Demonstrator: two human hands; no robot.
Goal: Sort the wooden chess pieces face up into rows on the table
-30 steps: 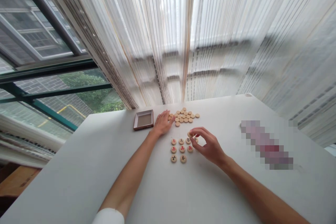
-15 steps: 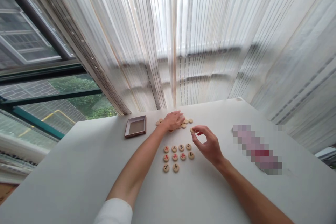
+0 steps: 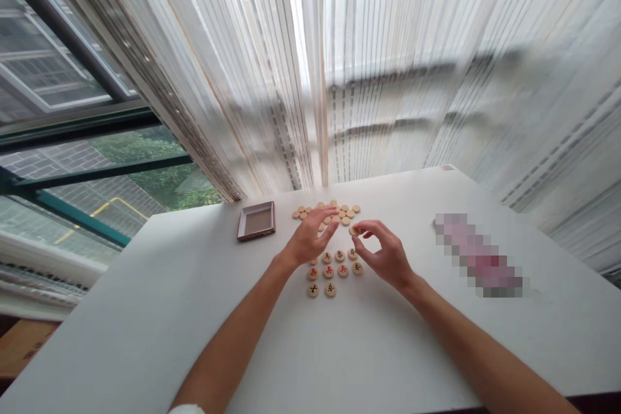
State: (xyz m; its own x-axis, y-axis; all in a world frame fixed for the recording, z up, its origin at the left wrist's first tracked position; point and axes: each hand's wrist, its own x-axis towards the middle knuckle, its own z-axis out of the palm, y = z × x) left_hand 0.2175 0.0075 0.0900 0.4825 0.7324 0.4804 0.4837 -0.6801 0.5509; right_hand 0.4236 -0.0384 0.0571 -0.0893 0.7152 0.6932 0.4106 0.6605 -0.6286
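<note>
Round wooden chess pieces lie on a white table [image 3: 145,310]. A loose pile of blank-side-up pieces [image 3: 339,210] sits at the far side. Nearer me, several pieces with red and black characters [image 3: 336,270] lie in neat rows. My right hand [image 3: 383,252] pinches one wooden piece [image 3: 354,231] between thumb and fingers, just above the rows. My left hand [image 3: 310,239] hovers between the pile and the rows with its fingers curled; whether it holds a piece is hidden.
A small brown square tray [image 3: 257,220] lies left of the pile. A blurred-out oblong object [image 3: 478,255] lies at the right. Sheer white curtains [image 3: 388,65] hang right behind the table, with a window [image 3: 72,103] at the left.
My left hand has drawn back from the pile toward the rows. My right hand, still pinching a piece, has shifted slightly left and lower. The camera has moved a little.
</note>
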